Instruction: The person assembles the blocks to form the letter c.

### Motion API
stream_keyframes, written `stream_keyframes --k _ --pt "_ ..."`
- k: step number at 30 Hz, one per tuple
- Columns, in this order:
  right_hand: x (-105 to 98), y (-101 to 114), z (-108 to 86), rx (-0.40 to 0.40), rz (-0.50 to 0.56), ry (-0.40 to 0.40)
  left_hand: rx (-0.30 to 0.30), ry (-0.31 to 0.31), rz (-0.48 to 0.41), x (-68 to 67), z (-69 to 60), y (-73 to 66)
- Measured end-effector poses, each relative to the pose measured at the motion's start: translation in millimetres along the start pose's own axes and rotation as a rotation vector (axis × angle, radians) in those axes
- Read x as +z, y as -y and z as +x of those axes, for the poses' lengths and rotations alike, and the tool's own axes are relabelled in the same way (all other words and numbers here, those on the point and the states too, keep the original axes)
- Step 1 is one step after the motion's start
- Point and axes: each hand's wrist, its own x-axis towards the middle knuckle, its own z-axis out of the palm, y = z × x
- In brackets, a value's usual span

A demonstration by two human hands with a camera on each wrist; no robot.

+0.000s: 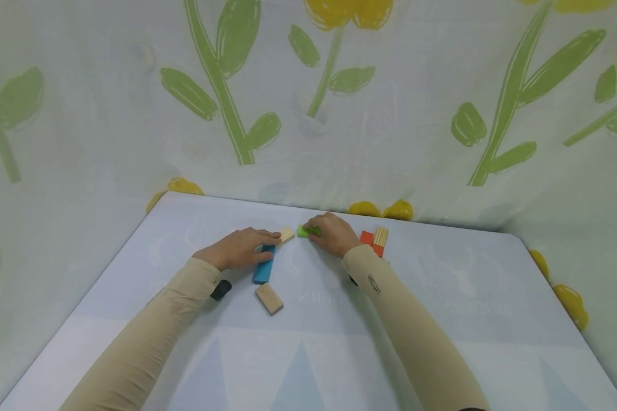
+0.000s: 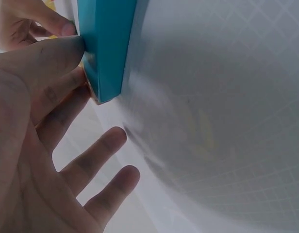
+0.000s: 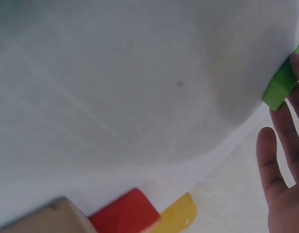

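The left hand (image 1: pixel 244 249) is at a blue block (image 1: pixel 264 269), its thumb against the block and its fingertips by a light wooden block (image 1: pixel 286 236) at the blue block's far end. In the left wrist view the thumb and upper fingers of this hand (image 2: pixel 57 116) pinch the teal-looking block (image 2: pixel 108 48); two other fingers are spread. The right hand (image 1: pixel 333 234) holds a green block (image 1: pixel 303 232) at the table's far side. The right wrist view shows fingers of that hand (image 3: pixel 288 145) on the green block (image 3: pixel 281 85).
Right of the right hand lie a red block (image 1: pixel 366 237) and a striped wooden block (image 1: pixel 381 236). A plain wooden block (image 1: pixel 269 299) lies nearer, below the blue one. Behind the white table (image 1: pixel 442 319) hangs a flower-printed cloth (image 1: pixel 401 114).
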Motion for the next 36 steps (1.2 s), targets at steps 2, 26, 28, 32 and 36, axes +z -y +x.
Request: stream_keyframes --k 2,26,28,32,36 --pt "-1.7 1.5 0.5 0.001 -0.007 0.009 0.003 -0.003 0.002 0.3 0.4 0.2" --pt "1.4 13.6 8.7 0.07 -0.04 0.018 0.011 -0.006 0.018 -1.1 -0.7 -2.7" --pt "1.6 13.9 8.7 0.063 -0.043 0.011 0.011 -0.008 0.02 -1.6 -1.1 -3.2" --pt "1.8 14.4 8.3 0.053 -0.048 0.001 0.012 -0.007 0.02 -2.5 -1.7 -3.4" --pt "2.7 14.0 8.0 0.047 -0.043 -0.003 0.017 -0.008 0.018 -2.9 -2.6 -3.1"
